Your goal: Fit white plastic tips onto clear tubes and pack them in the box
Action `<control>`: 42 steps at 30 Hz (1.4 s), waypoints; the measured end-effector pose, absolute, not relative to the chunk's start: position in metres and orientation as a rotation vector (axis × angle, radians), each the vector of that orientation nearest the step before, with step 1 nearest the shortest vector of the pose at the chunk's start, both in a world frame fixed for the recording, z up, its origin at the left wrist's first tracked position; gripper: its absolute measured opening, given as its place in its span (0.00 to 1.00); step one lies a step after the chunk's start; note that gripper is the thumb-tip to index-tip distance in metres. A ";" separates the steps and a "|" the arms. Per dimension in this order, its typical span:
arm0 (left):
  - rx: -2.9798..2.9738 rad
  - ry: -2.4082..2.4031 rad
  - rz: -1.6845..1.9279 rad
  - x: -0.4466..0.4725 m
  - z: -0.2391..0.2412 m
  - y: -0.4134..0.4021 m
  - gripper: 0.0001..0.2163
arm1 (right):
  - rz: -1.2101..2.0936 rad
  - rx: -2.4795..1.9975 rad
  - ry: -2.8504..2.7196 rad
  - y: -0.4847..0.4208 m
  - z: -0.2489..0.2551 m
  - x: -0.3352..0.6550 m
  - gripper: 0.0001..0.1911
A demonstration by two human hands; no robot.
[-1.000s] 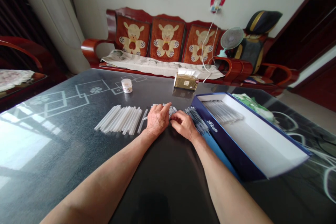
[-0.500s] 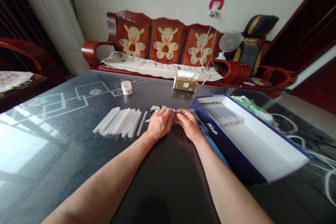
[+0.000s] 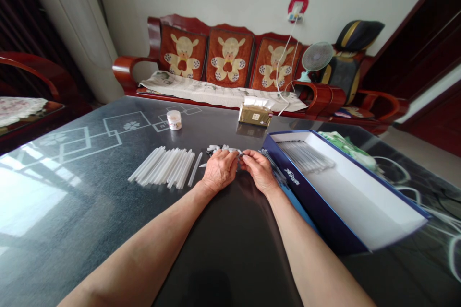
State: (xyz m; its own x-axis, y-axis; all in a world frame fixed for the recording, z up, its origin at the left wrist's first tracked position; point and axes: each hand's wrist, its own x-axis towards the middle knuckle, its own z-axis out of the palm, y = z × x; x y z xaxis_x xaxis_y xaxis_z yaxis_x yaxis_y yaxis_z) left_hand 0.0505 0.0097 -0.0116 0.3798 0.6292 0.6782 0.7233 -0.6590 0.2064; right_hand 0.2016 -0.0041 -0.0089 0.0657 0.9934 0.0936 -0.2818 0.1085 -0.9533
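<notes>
My left hand (image 3: 220,171) is closed round a slim white pen barrel (image 3: 203,165), whose pointed end sticks out on the left; most of it is hidden in the palm. Close beside it, my right hand (image 3: 258,168) pinches a small dark piece (image 3: 241,155) between thumb and forefinger, at the barrel's other end. Its exact kind is too small to tell. Just beyond my left hand lies a little heap of white and black pen parts (image 3: 216,147). To the left, several translucent white pen barrels (image 3: 163,167) lie side by side, with a single barrel (image 3: 195,169) apart from them.
A blue box (image 3: 360,196) with a white inside holds a row of clear pens (image 3: 306,156). Thin dark sticks (image 3: 275,168) lie along its near side. Farther back on the dark table stand a small white tub (image 3: 174,120) and a tissue box (image 3: 255,114). White cables (image 3: 425,201) lie at right.
My two hands have drawn slightly closer together at the fingertips, and less of the dark piece shows between them. The other things lie as before; the view has shifted a little.
</notes>
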 end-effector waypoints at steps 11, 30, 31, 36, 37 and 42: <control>-2.537 -1.266 -1.091 0.050 -0.011 0.009 0.13 | 1.187 -0.973 -1.096 -0.003 -0.012 0.203 0.15; -2.481 -1.352 -0.936 0.050 -0.009 0.012 0.13 | 1.033 -1.112 -1.261 -0.003 -0.010 0.200 0.15; -2.483 -1.346 -0.941 0.050 -0.009 0.012 0.13 | 1.029 -1.115 -1.272 -0.003 -0.010 0.200 0.15; -2.492 -1.283 -0.985 0.051 -0.008 0.010 0.14 | 0.944 -1.175 -1.353 -0.005 -0.007 0.200 0.16; -2.496 -1.268 -0.989 0.051 -0.007 0.010 0.14 | 0.917 -1.196 -1.371 -0.005 -0.006 0.199 0.16; -2.516 -1.243 -0.988 0.051 -0.007 0.009 0.13 | 0.809 -1.292 -1.369 -0.004 -0.004 0.195 0.21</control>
